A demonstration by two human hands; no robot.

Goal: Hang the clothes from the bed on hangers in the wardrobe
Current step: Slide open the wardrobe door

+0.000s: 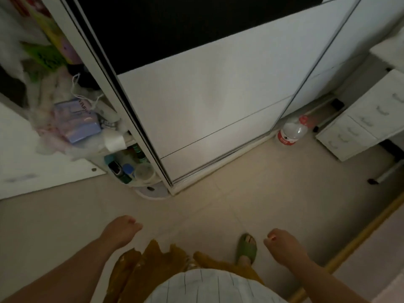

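Wardrobe [207, 101] straight ahead, white sliding door shut across the front, dark panel up top. Left hand [122, 228] and right hand [282, 241] hang low over the floor [196, 211], fingers loosely curled, both holding nothing. Clothes, bed, hangers not in view. Plastic bottle [293, 131] on floor by wardrobe's right corner; cluttered shelves [131, 167] at left.

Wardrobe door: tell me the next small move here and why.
Probably reach the left hand up to the edge of the white sliding wardrobe door and slide it aside. Both the left hand and the right hand hang with loosely curled fingers and hold nothing, no garment or hanger is in view, and the door panel covers the wardrobe in front of the person.
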